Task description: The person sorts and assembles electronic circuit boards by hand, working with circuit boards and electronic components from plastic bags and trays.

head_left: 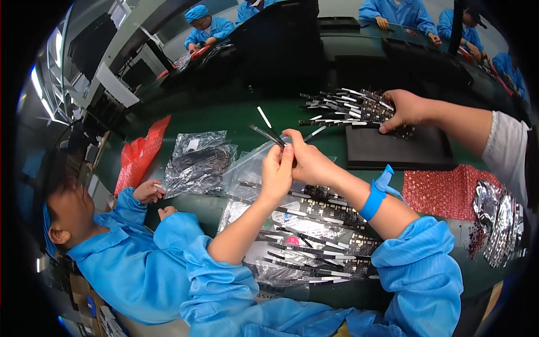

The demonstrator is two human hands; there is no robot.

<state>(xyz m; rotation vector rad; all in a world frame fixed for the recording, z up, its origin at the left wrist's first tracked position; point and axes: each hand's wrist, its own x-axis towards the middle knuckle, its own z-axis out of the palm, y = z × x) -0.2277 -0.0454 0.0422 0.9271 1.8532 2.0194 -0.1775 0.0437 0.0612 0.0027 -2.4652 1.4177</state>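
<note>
My left hand (277, 171) and my right hand (310, 160) meet at the middle of the green table. Both are closed around a small bunch of thin black flex cables (266, 135), some with white ends, which fan out above my fingers. My palms hide the lower part of the bunch. Below my hands, several small circuit boards with long black-and-white cable tails (331, 210) lie in rows on clear plastic bags (266, 253). A blue wrist strap (373, 203) circles my right wrist.
A co-worker's hand (407, 109) grips a stack of cabled boards (359, 106) by a black foam block (398, 149). At left sits another person (140, 247), near a bag of dark parts (199, 163) and red bubble wrap (143, 154). More red bubble wrap (443, 191) and silvery bags (499, 224) lie right.
</note>
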